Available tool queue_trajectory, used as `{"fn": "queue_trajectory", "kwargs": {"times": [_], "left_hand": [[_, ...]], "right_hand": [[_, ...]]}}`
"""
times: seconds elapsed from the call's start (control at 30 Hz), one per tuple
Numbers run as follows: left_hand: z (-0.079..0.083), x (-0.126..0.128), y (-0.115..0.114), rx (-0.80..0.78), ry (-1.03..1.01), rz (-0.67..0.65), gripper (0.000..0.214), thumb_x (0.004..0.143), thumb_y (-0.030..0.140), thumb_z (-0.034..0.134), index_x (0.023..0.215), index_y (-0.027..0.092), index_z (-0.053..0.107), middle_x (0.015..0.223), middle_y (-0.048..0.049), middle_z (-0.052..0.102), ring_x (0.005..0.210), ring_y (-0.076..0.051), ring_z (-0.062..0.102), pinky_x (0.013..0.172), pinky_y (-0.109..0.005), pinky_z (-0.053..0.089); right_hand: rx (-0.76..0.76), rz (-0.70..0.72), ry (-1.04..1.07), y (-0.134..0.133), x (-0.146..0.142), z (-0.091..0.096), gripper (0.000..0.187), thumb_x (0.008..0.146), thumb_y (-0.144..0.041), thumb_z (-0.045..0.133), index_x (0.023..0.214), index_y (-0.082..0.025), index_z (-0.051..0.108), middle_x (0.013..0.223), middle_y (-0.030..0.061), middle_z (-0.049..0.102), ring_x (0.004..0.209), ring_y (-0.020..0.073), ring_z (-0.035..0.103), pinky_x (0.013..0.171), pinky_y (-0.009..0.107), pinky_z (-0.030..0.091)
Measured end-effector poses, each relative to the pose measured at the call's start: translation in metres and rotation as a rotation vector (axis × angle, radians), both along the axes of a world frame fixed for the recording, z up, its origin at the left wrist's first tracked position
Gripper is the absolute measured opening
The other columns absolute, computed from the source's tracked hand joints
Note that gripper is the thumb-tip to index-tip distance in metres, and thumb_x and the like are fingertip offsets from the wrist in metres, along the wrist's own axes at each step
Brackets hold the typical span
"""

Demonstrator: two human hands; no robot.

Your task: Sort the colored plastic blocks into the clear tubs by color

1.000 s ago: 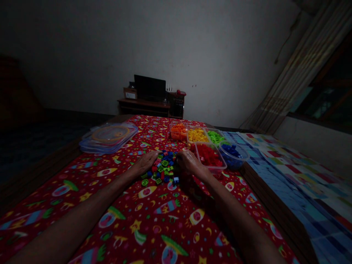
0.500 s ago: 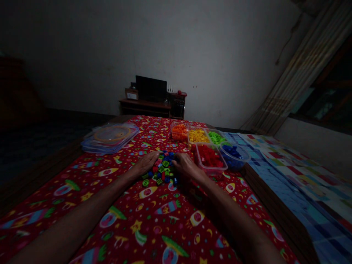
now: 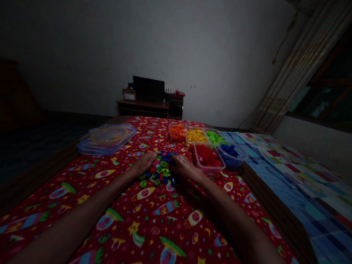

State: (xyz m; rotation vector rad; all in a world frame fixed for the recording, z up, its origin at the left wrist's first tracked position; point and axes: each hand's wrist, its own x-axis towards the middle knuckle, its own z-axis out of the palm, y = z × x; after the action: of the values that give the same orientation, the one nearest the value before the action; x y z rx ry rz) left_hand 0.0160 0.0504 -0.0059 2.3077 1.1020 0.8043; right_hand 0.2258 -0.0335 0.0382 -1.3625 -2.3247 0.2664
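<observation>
A loose pile of small toy building bricks, mostly green and blue with some red, lies on the red patterned cloth. Against its left side rests my left hand, fingers stretched out and holding nothing that I can see. My right hand is at the pile's right edge with its fingers curled down among the bricks. Its fingertips are hidden, so what they grip cannot be made out. Just right of that hand stands a clear tub of red bricks.
Further tubs hold orange bricks, yellow bricks, green bricks and blue bricks. Stacked clear lids lie at the left. A bed adjoins the table on the right; a monitor stands beyond.
The whole view has shifted slightly, so things appear a little further left. My right hand's fingers look more curled at the pile; my left hand stays beside it.
</observation>
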Motion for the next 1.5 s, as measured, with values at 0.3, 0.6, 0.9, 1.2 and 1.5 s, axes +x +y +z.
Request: {"fn": "queue_trajectory", "kwargs": {"times": [0.3,0.6,0.9,1.2,1.5], "left_hand": [[0.006,-0.001,-0.005,-0.011,0.021,0.005,0.075,0.087,0.069,0.016,0.118,0.019,0.062,0.126,-0.0105,0.062,0.116,-0.028,0.056,0.103,-0.039,0.040],[0.009,0.002,-0.008,-0.020,-0.004,0.004,0.072,0.087,0.067,0.018,0.115,0.018,0.063,0.127,-0.0110,0.062,0.116,-0.028,0.056,0.103,-0.039,0.041],[0.009,0.001,-0.009,-0.029,0.016,0.019,0.075,0.086,0.069,0.018,0.119,0.018,0.061,0.129,-0.0118,0.061,0.118,-0.027,0.055,0.104,-0.039,0.040],[0.009,0.002,-0.008,-0.010,0.024,0.014,0.080,0.085,0.070,0.014,0.120,0.016,0.061,0.128,-0.0112,0.061,0.116,-0.027,0.057,0.105,-0.038,0.040],[0.004,0.001,-0.005,-0.001,-0.010,-0.008,0.080,0.085,0.072,0.015,0.121,0.018,0.061,0.128,-0.0106,0.062,0.118,-0.026,0.055,0.105,-0.039,0.040]], "right_hand": [[0.172,-0.320,0.125,-0.005,0.061,0.058,0.012,0.080,-0.017,0.053,0.086,-0.015,0.063,0.079,0.0013,0.060,0.071,0.0115,0.048,0.064,0.021,0.034],[0.195,-1.012,-0.103,-0.030,0.190,0.076,0.021,0.075,-0.016,0.053,0.088,-0.013,0.070,0.089,0.0108,0.066,0.086,0.0198,0.057,0.077,0.028,0.041],[0.154,-0.490,-0.026,-0.022,0.094,0.091,0.023,0.080,-0.012,0.047,0.084,-0.015,0.070,0.080,0.0057,0.068,0.071,0.0134,0.057,0.065,0.023,0.040],[-0.129,-0.032,-0.591,-0.053,-0.020,0.051,0.022,0.075,-0.031,0.069,0.093,-0.018,0.069,0.092,0.0095,0.070,0.080,0.0208,0.063,0.060,0.026,0.039],[-0.076,-0.039,-0.389,-0.031,0.010,0.050,0.019,0.081,-0.029,0.065,0.096,-0.018,0.066,0.090,0.0077,0.068,0.080,0.0178,0.061,0.063,0.024,0.038]]}}
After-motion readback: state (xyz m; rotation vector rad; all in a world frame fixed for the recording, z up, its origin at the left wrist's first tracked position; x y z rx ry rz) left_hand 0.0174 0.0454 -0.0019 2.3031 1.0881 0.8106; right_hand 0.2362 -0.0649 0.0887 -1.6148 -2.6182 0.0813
